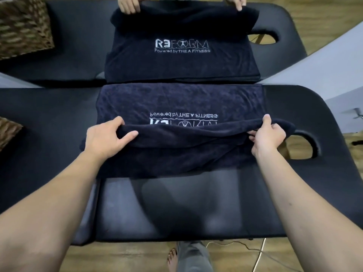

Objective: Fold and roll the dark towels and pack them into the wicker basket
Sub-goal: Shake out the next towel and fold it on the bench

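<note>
While the near dark towel (176, 99) lay flat across the padded table (59, 118), logo side up, the person's left hand (104, 136) and right hand (268, 137) each pinched a corner of its near edge, rolling it away from the body. Looked like the roll had only just begun, so most of the job was left. A wicker basket (23, 26) sat at the far left, nothing visibly packed; someone opposite was working a second towel (182, 63)
</note>
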Demonstrator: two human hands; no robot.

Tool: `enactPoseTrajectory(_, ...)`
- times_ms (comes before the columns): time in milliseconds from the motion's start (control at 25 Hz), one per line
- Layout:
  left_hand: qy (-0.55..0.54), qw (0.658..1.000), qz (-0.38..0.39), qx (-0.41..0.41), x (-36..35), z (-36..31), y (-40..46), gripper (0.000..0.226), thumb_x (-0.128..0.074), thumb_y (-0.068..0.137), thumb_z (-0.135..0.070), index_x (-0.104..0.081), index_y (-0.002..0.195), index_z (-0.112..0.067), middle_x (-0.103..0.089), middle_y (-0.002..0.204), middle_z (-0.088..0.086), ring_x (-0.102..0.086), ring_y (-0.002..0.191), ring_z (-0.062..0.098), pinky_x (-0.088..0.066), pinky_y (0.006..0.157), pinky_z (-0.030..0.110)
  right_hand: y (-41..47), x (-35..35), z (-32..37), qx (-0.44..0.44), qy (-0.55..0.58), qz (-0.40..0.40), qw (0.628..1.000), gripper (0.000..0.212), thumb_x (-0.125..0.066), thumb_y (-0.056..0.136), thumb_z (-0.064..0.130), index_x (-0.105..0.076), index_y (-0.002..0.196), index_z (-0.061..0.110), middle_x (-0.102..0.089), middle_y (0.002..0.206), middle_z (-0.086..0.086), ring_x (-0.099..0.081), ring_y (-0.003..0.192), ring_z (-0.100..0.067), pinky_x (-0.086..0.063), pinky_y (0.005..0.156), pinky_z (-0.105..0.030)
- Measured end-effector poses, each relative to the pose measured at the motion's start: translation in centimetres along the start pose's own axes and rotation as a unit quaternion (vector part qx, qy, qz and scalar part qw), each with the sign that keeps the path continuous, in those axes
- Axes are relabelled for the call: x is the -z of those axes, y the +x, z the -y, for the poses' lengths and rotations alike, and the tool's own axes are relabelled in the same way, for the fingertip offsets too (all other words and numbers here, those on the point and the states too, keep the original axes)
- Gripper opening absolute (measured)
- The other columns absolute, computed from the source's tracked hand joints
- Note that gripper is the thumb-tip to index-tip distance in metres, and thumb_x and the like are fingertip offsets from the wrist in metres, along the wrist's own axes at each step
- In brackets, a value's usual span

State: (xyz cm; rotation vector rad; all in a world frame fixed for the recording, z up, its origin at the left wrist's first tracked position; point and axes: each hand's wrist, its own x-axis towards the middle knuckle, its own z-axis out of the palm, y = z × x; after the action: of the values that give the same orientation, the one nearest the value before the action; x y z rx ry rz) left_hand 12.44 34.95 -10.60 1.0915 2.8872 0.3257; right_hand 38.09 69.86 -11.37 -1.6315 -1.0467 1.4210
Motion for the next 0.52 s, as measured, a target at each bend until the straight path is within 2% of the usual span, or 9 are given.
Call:
enactPoseTrajectory(120, 0.022, 0.999, -0.028, -0.004, 1.3, -0.1, 2.4, 0.06, -0.03, 0.085, -0.077, -0.048, 0.075, -0.021, -0.053, 0.066, -0.009, -0.048, 0.065, 0.019, -0.035, 0.06, 0.034, 0.9, -0.7, 1.2, 0.02, 0.0, -0.013, 1.0, 0.041, -0.058, 0.099, 0.036, -0.04, 0.068, 0.016, -0.054, 0.056, -0.005, -0.065, 0.048, -0.021, -0.043, 0.039, -0.026)
enactPoseTrajectory(280, 0.003, 0.997, -0.074, 0.032, 1.7, -0.8, 5.7, 0.059, -0.02, 0.096, -0.063, -0.039, 0.062, -0.019, -0.046, 0.061, -0.005, -0.051, 0.063, 0.028, -0.037, 0.057, 0.037, 2.8, -2.7, 2.7, 0.039, 0.006, -0.013, 0.999, 0.038, -0.06, 0.096, 0.036, -0.042, 0.069, 0.017, -0.059, 0.063, -0.011, -0.065, 0.047, -0.021, -0.041, 0.038, -0.026)
enactPoseTrajectory(400, 0.018, 0.996, -0.086, 0.032, 1.4, -0.6, 8.7, 0.058, -0.02, 0.099, -0.059, -0.04, 0.062, -0.019, -0.047, 0.06, -0.004, -0.053, 0.061, 0.033, -0.036, 0.057, 0.038, 4.6, -4.8, 3.5, 0.037, -0.001, -0.009, 0.999, 0.037, -0.06, 0.096, 0.035, -0.043, 0.069, 0.016, -0.061, 0.066, -0.014, -0.066, 0.047, -0.021, -0.042, 0.038, -0.025)
enactPoseTrajectory(520, 0.038, 0.992, -0.115, 0.016, 0.9, -0.3, 13.1, 0.058, -0.022, 0.101, -0.054, -0.043, 0.063, -0.015, -0.054, 0.063, 0.004, -0.053, 0.06, 0.037, -0.038, 0.064, 0.043, 6.7, -7.6, 4.6, 0.036, -0.002, -0.008, 0.999, 0.036, -0.059, 0.097, 0.034, -0.044, 0.071, 0.015, -0.062, 0.066, -0.014, -0.067, 0.048, -0.021, -0.044, 0.038, -0.026)
